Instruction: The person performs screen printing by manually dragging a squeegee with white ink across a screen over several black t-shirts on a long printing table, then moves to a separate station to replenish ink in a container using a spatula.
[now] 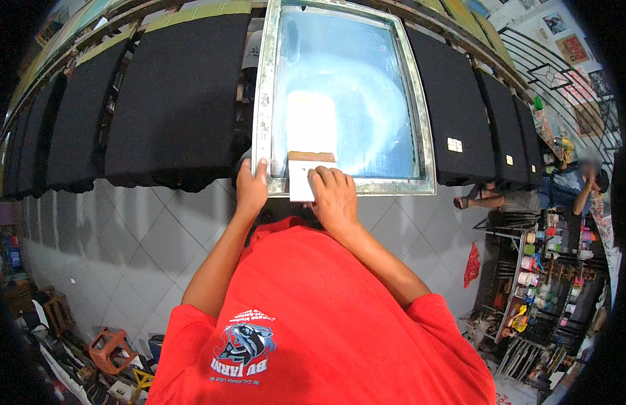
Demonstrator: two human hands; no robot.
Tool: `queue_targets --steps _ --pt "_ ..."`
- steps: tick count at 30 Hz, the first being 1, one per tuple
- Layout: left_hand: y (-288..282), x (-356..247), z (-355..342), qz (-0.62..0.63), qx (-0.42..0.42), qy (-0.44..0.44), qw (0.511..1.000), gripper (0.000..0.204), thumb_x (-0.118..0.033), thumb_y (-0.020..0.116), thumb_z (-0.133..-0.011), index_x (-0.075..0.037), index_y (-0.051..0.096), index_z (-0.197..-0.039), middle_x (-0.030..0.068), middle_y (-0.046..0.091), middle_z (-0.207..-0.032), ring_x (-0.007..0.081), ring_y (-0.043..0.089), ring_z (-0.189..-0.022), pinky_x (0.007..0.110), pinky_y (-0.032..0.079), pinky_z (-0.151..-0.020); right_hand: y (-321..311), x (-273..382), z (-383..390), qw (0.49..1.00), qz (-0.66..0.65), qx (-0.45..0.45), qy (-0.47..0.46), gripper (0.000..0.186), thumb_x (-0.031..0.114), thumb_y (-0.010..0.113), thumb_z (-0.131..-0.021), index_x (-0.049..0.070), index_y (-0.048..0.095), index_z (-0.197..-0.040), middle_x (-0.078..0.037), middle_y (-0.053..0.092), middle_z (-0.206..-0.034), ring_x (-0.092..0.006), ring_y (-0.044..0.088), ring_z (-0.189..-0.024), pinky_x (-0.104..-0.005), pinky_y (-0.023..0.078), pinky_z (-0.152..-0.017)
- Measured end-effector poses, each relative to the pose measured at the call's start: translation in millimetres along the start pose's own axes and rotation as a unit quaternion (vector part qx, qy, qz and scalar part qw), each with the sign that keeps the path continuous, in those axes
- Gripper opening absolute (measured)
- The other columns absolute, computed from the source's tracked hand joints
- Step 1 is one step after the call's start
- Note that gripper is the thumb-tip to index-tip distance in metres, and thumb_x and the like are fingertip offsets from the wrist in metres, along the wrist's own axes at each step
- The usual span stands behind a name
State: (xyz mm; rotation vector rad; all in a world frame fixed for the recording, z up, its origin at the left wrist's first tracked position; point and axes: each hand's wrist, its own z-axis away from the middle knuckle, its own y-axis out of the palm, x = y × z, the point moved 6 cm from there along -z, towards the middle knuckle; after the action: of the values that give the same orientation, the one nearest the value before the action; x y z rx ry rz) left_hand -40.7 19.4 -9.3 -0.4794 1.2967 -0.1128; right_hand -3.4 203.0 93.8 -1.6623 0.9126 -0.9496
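A screen-printing frame [263, 108] with blue translucent mesh [340, 40] lies in front of me, over the row of black fabric. My left hand [252, 189] is closed around the frame's near left corner, thumb on top. My right hand [336, 197] grips a small white squeegee [301, 183] with a brown blade edge, fingers curled over its right side. The squeegee rests at the near end of the mesh and overlaps the near rail. A bright white patch [311, 121] stretches away from its blade; whether it is ink or opening in the stencil I cannot tell.
Black fabric pieces [174, 101] lie on boards left of the frame, and more [451, 108] to the right, some with small white prints [454, 144]. A person [575, 185] sits at the far right, near a rack of colourful containers [527, 277]. An orange stool [112, 347] stands lower left.
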Motion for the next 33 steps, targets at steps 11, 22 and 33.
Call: queue_targets --steps 11,22,33 --pt "-2 -6 0 -0.017 0.007 -0.002 1.0 0.037 -0.03 0.052 -0.095 0.006 0.057 -0.102 0.0243 0.064 -0.092 0.0342 0.062 -0.086 0.041 0.046 -0.078 -2 -20 -2 0.99 -0.092 0.095 0.044 0.07 0.037 0.076 -0.07 0.002 0.05 -0.125 -0.016 0.051 -0.123 -0.0315 0.048 -0.112 -0.0433 0.037 -0.093" --pt "0 -2 -13 0.009 0.076 -0.063 0.995 0.044 -0.033 0.051 -0.096 0.008 0.057 -0.113 0.0214 0.065 -0.104 0.0277 0.062 -0.096 0.036 0.045 -0.086 -29 -295 109 0.877 -0.033 -0.026 0.479 0.06 0.045 0.059 -0.088 -0.004 0.053 -0.122 -0.03 0.055 -0.12 -0.0408 0.053 -0.113 -0.0463 0.041 -0.095" --pt "-13 -31 -8 -0.037 0.073 -0.029 0.996 0.046 -0.036 0.051 -0.096 0.009 0.059 -0.102 0.0245 0.065 -0.094 0.0337 0.062 -0.088 0.039 0.046 -0.08 -28 -322 113 0.851 -0.091 -0.06 0.514 0.061 0.042 0.033 -0.099 -0.009 0.063 -0.088 -0.031 0.063 -0.085 -0.0483 0.059 -0.082 -0.0497 0.043 -0.073"
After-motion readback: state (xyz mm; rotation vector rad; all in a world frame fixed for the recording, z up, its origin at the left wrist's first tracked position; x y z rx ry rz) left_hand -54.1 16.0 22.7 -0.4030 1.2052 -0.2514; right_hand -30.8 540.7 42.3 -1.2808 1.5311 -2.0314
